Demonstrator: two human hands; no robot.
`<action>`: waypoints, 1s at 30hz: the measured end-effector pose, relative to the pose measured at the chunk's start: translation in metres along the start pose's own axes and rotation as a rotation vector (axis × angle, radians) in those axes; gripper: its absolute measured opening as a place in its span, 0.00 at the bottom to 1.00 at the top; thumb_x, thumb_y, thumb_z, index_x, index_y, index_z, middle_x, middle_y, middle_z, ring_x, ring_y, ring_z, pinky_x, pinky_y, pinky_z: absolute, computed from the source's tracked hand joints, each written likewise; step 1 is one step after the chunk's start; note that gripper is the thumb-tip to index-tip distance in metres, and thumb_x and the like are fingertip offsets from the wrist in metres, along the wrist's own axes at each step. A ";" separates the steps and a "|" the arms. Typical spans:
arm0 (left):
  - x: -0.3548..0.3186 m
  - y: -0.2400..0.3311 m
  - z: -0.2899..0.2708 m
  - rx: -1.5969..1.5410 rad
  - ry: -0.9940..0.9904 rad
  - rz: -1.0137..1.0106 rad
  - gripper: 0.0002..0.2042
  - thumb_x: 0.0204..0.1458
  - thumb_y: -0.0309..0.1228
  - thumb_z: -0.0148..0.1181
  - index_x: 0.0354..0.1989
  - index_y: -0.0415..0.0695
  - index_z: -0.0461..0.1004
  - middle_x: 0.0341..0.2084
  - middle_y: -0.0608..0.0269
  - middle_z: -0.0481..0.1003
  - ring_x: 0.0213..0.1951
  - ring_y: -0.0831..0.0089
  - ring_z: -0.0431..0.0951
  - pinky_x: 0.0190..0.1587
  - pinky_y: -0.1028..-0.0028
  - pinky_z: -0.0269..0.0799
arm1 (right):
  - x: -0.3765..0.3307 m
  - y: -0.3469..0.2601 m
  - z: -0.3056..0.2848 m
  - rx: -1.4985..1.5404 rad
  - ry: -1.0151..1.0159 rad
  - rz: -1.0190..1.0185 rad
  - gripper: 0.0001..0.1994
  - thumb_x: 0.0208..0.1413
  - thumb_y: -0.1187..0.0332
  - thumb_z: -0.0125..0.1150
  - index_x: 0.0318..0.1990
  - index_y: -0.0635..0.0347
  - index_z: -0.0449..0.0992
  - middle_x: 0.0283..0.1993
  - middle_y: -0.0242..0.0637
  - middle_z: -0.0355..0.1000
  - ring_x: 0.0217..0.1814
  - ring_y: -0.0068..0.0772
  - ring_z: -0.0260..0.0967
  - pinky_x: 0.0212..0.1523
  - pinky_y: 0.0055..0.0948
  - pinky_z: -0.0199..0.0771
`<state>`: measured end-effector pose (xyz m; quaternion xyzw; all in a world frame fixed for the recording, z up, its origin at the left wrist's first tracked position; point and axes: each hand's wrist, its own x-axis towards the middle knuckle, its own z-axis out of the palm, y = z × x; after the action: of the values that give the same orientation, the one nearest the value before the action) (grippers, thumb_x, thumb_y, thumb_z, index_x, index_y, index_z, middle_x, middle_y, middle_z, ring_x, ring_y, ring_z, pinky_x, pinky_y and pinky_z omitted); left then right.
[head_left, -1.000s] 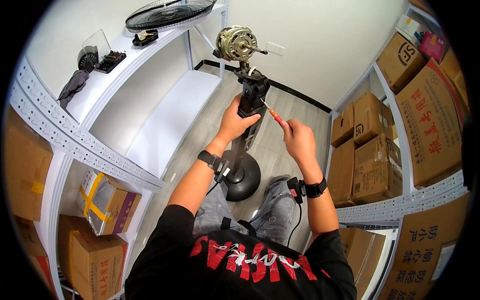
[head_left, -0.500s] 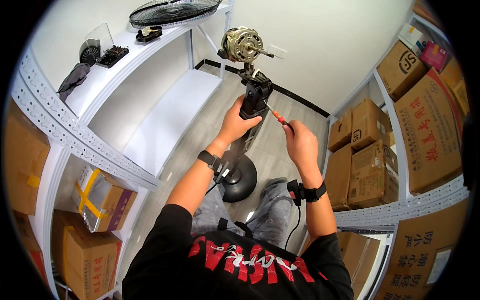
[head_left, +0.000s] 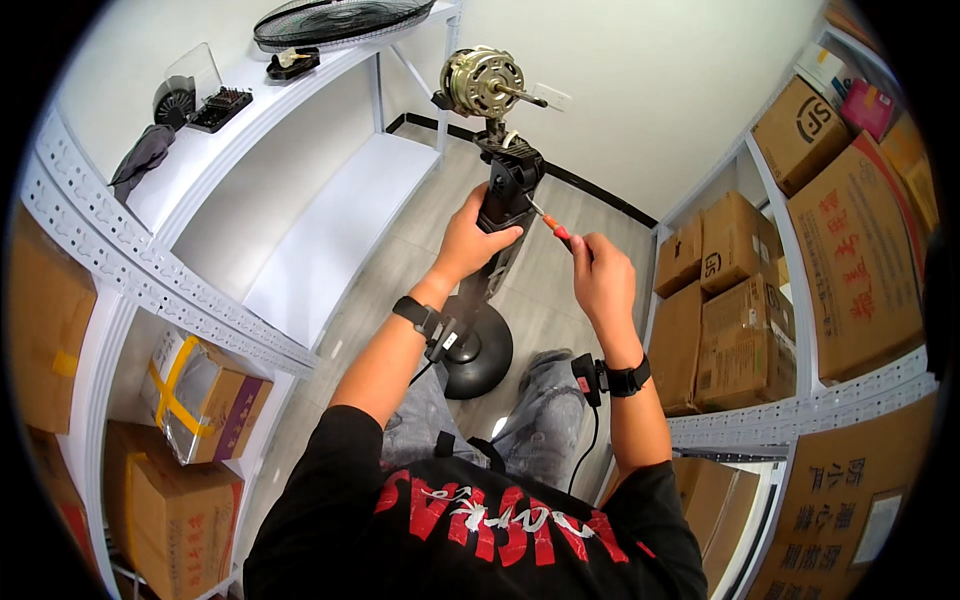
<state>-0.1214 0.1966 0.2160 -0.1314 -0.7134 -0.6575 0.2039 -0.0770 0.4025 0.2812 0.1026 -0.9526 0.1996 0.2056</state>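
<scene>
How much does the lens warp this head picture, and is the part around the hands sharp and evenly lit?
Head view: heavy fisheye, the white metal shelf rails bow and the corners go black; the left hand, right hand and red-handled screwdriver at the black fan stand column look sharp under soft, even light without glare.

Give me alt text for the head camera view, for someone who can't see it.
A person's left hand grips the black neck of a stripped standing fan while the right hand holds an orange-handled screwdriver against it. The bare motor sits on top, with white shelves left and cardboard boxes right.
</scene>
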 end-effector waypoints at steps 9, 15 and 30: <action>0.000 -0.007 -0.001 0.014 -0.031 -0.008 0.36 0.44 0.30 0.71 0.62 0.39 0.62 0.49 0.59 0.75 0.50 0.70 0.75 0.56 0.70 0.69 | -0.002 -0.011 -0.007 0.073 0.183 -0.214 0.12 0.48 0.69 0.70 0.32 0.60 0.70 0.30 0.41 0.69 0.33 0.50 0.71 0.28 0.42 0.70; 0.002 -0.005 -0.002 -0.002 -0.056 -0.023 0.34 0.45 0.29 0.71 0.61 0.38 0.62 0.48 0.60 0.74 0.49 0.71 0.74 0.55 0.70 0.69 | 0.000 0.002 0.004 0.100 0.133 -0.155 0.10 0.52 0.67 0.67 0.32 0.60 0.72 0.25 0.41 0.69 0.28 0.52 0.71 0.27 0.43 0.70; 0.002 -0.008 -0.003 -0.016 -0.035 -0.021 0.34 0.43 0.30 0.71 0.61 0.40 0.63 0.47 0.60 0.76 0.49 0.70 0.76 0.54 0.70 0.70 | 0.000 0.002 0.006 0.256 0.023 -0.051 0.09 0.56 0.65 0.64 0.34 0.62 0.75 0.24 0.41 0.72 0.24 0.45 0.70 0.24 0.34 0.68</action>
<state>-0.1270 0.1927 0.2097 -0.1372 -0.7128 -0.6629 0.1834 -0.0802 0.4018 0.2755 0.1500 -0.9140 0.3153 0.2066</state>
